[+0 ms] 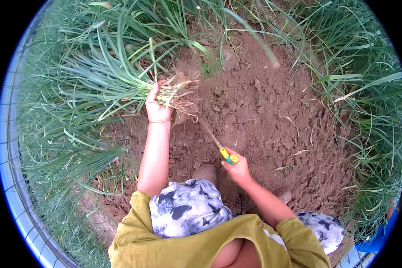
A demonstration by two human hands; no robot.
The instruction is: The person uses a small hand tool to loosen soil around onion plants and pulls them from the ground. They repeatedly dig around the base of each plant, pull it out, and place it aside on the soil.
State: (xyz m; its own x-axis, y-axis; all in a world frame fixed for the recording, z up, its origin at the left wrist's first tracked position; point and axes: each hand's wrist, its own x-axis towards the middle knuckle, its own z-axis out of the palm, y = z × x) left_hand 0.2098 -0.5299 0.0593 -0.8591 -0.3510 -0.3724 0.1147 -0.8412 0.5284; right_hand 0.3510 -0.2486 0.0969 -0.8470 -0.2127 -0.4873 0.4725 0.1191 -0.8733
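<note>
My left hand [158, 109] grips a bunch of long, narrow-leaved green plants [120, 80] near its base. The leaves spread to the left, and the pale stems end in a tangle of brown roots [186, 97] with soil around them. In my right hand [238, 169] is a hand tool [210, 130] with a thin metal shaft and a yellow and green handle [226, 155]. Its shaft slants up to the left towards the roots. The working end is blurred and partly hidden there, so its shape cannot be told. Bare brown soil [254, 117] lies beneath both hands.
Dense rows of similar plants stand on the left [63, 134] and right [365, 67]. My two shoes, left [206, 172] and right [283, 194], rest on the soil. Something blue [377, 236] shows at the lower right edge. A grid-like mesh [8, 134] curves along the left rim.
</note>
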